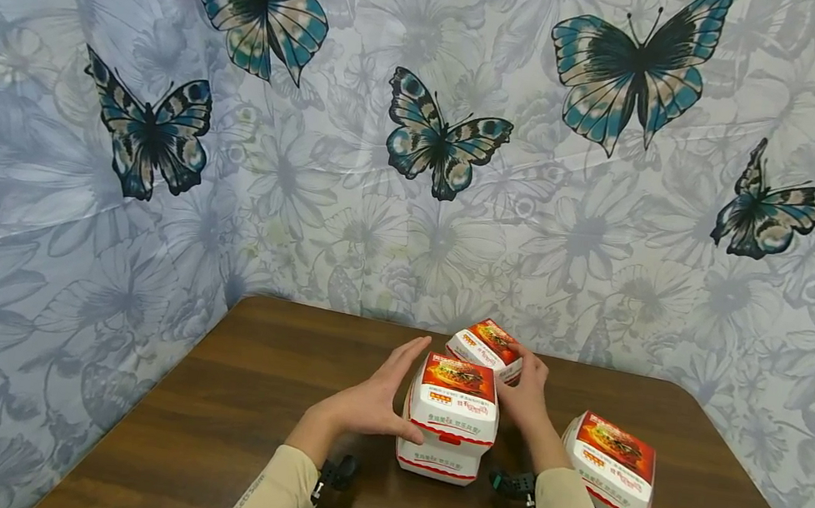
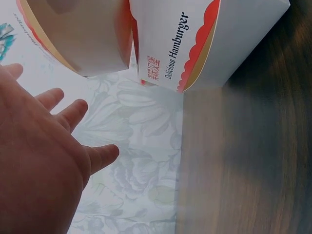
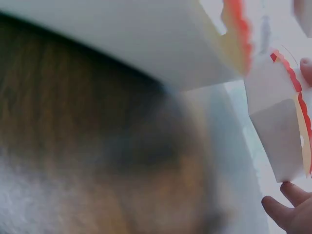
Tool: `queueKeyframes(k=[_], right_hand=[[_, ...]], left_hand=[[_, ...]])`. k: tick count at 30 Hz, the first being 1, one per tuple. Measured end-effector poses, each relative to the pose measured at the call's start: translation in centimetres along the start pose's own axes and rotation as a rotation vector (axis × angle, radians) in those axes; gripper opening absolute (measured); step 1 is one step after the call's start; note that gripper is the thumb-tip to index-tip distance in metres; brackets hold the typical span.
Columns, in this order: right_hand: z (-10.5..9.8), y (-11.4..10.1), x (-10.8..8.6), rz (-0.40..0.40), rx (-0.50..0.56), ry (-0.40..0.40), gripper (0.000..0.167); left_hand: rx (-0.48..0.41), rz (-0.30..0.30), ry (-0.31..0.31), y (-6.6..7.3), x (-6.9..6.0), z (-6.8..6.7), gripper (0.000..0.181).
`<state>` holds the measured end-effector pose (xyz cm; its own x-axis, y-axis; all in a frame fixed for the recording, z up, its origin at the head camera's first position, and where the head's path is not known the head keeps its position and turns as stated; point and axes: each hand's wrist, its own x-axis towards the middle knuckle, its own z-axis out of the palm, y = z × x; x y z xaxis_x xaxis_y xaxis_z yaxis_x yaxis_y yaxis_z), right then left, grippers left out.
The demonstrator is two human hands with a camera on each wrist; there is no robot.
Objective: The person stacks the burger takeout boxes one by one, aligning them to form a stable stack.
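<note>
Two white-and-red hamburger boxes stand stacked, an upper box point(image 1: 457, 402) on a lower box point(image 1: 439, 459). Beside the stack's left side, the left hand point(image 1: 368, 404) is spread, its thumb near the front. In the left wrist view that hand point(image 2: 44, 141) has straight, parted fingers and a visible gap to the boxes. Behind the stack, the right hand point(image 1: 529, 394) grips the right side of a turned back box point(image 1: 483, 348). The right wrist view shows this box point(image 3: 278, 122) between fingers of the right hand point(image 3: 292, 207); whether it touches the table cannot be told.
Another hamburger box point(image 1: 613, 466) sits on the brown table point(image 1: 210, 399), right of the right forearm. A wall covering point(image 1: 339, 196) with flowers and butterflies rises behind the table's back edge. Both wrists carry dark straps.
</note>
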<state>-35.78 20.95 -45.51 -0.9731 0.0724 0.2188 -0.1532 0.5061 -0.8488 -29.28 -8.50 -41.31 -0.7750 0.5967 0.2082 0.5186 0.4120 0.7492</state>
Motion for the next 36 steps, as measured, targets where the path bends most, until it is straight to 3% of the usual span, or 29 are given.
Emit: queueKeyframes(k=[8,22,36], right_hand=[[-0.9,-1.8,-0.3,0.013,0.050,0.098,0.076],[-2.2,-3.5,-1.4,-0.085,0.148,0.267,0.072],[-4.7,-6.7,-4.2,-0.084,0.342,0.220,0.069]], left_hand=[[-0.001,0.014,0.002,0.0,0.0,-0.2,0.127],[0.004,0.009,0.008,-0.2,0.0,-0.3,0.128],[0.005,0.028,0.003,-0.3,0.0,-0.3,0.126]])
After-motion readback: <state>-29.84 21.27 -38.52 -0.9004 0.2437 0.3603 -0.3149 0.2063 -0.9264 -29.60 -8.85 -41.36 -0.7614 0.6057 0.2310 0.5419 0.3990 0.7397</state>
